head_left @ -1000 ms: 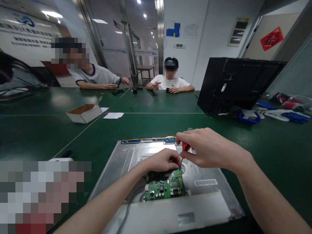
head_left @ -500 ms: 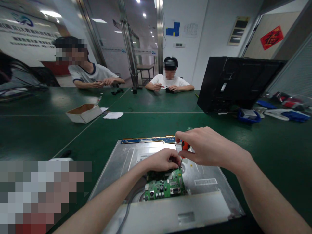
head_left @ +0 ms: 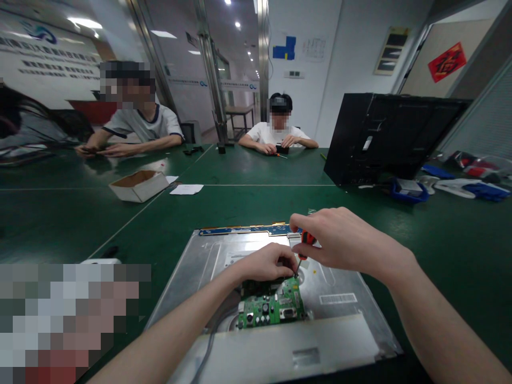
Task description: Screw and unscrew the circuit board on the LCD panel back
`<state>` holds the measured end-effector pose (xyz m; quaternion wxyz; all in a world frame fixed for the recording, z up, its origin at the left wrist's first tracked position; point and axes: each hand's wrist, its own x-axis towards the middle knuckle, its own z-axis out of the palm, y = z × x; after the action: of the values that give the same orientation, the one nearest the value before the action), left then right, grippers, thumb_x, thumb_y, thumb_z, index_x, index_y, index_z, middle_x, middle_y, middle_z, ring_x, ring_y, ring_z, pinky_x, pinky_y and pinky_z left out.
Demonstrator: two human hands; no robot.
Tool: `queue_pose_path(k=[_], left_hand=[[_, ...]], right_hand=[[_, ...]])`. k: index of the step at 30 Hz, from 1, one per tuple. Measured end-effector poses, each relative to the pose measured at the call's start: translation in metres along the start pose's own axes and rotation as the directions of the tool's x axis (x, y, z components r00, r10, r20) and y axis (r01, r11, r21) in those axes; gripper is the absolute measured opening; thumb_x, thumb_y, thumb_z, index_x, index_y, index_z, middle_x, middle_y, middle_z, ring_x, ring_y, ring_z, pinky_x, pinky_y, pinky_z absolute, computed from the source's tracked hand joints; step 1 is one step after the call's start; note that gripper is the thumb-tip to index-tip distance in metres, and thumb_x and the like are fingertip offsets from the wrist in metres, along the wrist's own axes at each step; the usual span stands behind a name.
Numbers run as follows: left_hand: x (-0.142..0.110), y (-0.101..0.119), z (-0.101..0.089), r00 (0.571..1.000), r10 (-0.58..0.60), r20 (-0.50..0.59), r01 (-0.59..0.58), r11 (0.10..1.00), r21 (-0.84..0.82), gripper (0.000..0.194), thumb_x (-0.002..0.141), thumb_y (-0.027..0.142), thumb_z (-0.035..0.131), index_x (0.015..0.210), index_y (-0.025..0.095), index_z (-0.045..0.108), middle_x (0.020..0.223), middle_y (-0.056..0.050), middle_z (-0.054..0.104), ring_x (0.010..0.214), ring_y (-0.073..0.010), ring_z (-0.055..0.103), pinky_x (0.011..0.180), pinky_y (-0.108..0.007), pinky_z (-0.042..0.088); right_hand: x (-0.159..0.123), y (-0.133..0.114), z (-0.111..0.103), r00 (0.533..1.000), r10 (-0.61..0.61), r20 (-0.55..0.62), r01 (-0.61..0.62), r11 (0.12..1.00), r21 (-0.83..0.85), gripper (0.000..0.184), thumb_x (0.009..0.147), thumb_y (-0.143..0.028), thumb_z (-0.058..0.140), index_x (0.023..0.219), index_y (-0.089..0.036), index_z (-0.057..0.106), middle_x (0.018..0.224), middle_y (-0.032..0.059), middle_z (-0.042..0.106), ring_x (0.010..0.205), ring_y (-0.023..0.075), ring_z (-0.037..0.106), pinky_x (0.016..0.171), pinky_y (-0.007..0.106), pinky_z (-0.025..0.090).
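A silver monitor back panel (head_left: 344, 320) lies flat on the green table (head_left: 440, 240) in front of me. A green circuit board (head_left: 270, 308) sits on its middle. My right hand (head_left: 340, 240) is closed on a small screwdriver (head_left: 304, 241) with a red and black handle, its tip down at the board's upper right corner. My left hand (head_left: 264, 262) rests on the board's far edge with its fingers pinched together by the screwdriver tip. What they pinch is too small to make out. A blue strip board (head_left: 244, 230) runs along the panel's far edge.
A black monitor shell (head_left: 384, 138) stands at the right, with blue and white items (head_left: 460, 186) beyond it. An open cardboard box (head_left: 138, 185) and a paper sheet (head_left: 186, 189) lie to the left. Two people sit at the far side of the table.
My hands have hardly moved; the right hand shifted slightly on the screwdriver. The person at far left has moved both arms leftward, and the middle person has lowered both hands to the table.
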<state>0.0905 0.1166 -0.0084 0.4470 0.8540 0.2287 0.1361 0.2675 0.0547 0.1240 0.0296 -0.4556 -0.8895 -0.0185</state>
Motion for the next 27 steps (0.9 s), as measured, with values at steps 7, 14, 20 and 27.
queue_pose_path(k=[7, 14, 20, 27], left_hand=[[0.0010, -0.0007, -0.0008, 1.000, 0.000, -0.017, 0.000, 1.000, 0.015, 0.012, 0.071, 0.005, 0.064, 0.078, 0.013, 0.068, 0.076, 0.000, 0.066, 0.074, -0.0163, 0.059, 0.070, -0.023, 0.043], [0.0003, 0.0019, -0.0004, 1.000, -0.010, 0.000, 0.010, 1.000, -0.005, 0.013, 0.072, 0.005, 0.064, 0.082, 0.013, 0.068, 0.076, 0.000, 0.065, 0.070, -0.0144, 0.059, 0.065, -0.021, 0.044], [0.0010, 0.0013, -0.0003, 1.000, -0.015, -0.008, 0.015, 1.000, -0.011, 0.011, 0.072, 0.007, 0.065, 0.080, 0.014, 0.068, 0.074, 0.000, 0.064, 0.069, -0.0144, 0.058, 0.064, -0.022, 0.044], [0.0005, 0.0011, 0.0005, 1.000, -0.020, -0.003, 0.020, 1.000, -0.017, 0.011, 0.073, 0.007, 0.064, 0.081, 0.013, 0.067, 0.075, 0.000, 0.065, 0.070, -0.0144, 0.058, 0.064, -0.021, 0.044]], right_hand=[[-0.0042, -0.0044, -0.0043, 0.997, -0.081, 0.006, 0.080, 0.992, 0.097, 0.020, 0.084, -0.021, 0.052, 0.104, -0.022, 0.053, 0.093, 0.0018, 0.066, 0.073, 0.0155, 0.058, 0.057, 0.027, 0.029], [0.0002, -0.0018, -0.0021, 1.000, -0.006, 0.013, 0.006, 1.000, -0.006, 0.014, 0.088, -0.029, 0.051, 0.101, -0.022, 0.054, 0.080, 0.0021, 0.067, 0.068, 0.0184, 0.059, 0.053, 0.027, 0.026], [-0.0031, -0.0029, -0.0035, 0.998, -0.056, 0.007, 0.056, 0.997, 0.056, 0.019, 0.084, -0.023, 0.053, 0.103, -0.022, 0.053, 0.089, 0.0023, 0.067, 0.073, 0.0174, 0.059, 0.056, 0.027, 0.028], [-0.0018, -0.0025, -0.0013, 0.998, -0.056, -0.008, 0.057, 0.997, 0.057, 0.017, 0.084, -0.021, 0.050, 0.101, -0.021, 0.051, 0.085, 0.0016, 0.066, 0.068, 0.0166, 0.057, 0.054, 0.027, 0.027]])
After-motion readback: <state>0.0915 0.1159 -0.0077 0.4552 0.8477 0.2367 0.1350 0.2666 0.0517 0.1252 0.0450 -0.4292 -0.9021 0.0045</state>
